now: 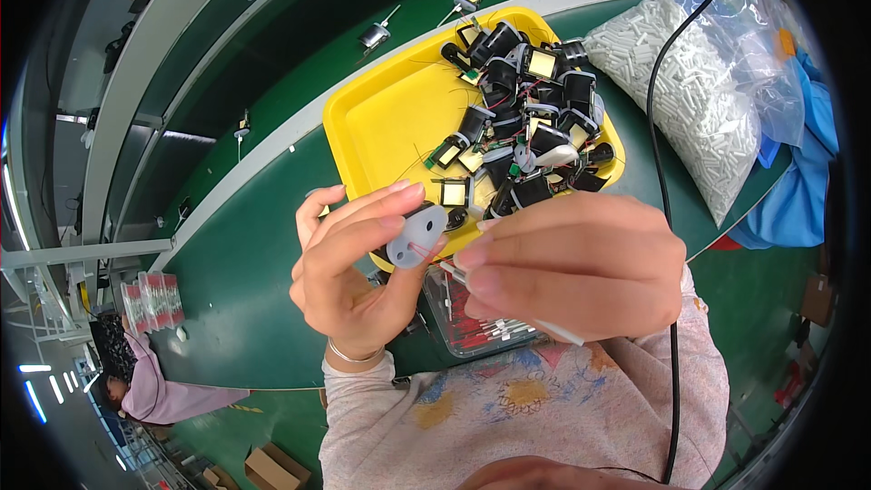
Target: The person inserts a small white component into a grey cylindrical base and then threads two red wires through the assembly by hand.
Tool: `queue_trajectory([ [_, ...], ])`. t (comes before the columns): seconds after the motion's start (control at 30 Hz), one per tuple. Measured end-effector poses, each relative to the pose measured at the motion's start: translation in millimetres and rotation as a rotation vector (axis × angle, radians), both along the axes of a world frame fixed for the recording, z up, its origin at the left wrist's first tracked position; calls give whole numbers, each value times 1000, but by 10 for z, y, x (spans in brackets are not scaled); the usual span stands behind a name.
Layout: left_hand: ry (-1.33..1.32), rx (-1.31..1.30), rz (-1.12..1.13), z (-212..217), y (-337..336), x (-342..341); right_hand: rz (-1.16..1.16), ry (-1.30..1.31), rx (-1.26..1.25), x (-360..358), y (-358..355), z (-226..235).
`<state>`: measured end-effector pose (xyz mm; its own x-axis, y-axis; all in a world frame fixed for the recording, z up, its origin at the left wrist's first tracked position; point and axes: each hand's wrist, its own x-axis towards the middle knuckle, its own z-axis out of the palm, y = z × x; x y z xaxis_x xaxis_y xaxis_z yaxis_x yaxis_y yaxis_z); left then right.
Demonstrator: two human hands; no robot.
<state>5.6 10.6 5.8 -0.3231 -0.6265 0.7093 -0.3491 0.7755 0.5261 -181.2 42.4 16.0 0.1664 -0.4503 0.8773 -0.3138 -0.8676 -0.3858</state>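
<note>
My left hand (349,277) is closed around a small black device with a white oval end plate (417,234). The plate faces right and has dark holes in it. A thin reddish wire or lead stands out from its middle. My right hand (581,263) pinches a thin whitish tube (560,333), whose other end shows by the fingertips, close to the plate. Whether tube and lead touch, I cannot tell. Behind both hands, a yellow tray (372,141) holds many similar black devices (494,82), heaped on its right side.
Under my hands sits a clear box (440,313) of red and white sticks. A plastic bag of short white tubes (689,63) lies at the right. A black cable (659,154) hangs down past it. Loose devices (374,34) lie beyond the tray. Another person (172,381) is at far left.
</note>
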Motion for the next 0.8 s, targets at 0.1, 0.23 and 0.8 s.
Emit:
queue_trajectory([
  [0.1,2,1,3,-8,1,13,-3,1,12,-6,-3,-9],
  [0.23,10,6,2,-14,-1,6,-21,2,38,-24,-8,-57],
  [0.8,24,-34,25,-33,9,22,-9,-88,172,13,-3,37],
])
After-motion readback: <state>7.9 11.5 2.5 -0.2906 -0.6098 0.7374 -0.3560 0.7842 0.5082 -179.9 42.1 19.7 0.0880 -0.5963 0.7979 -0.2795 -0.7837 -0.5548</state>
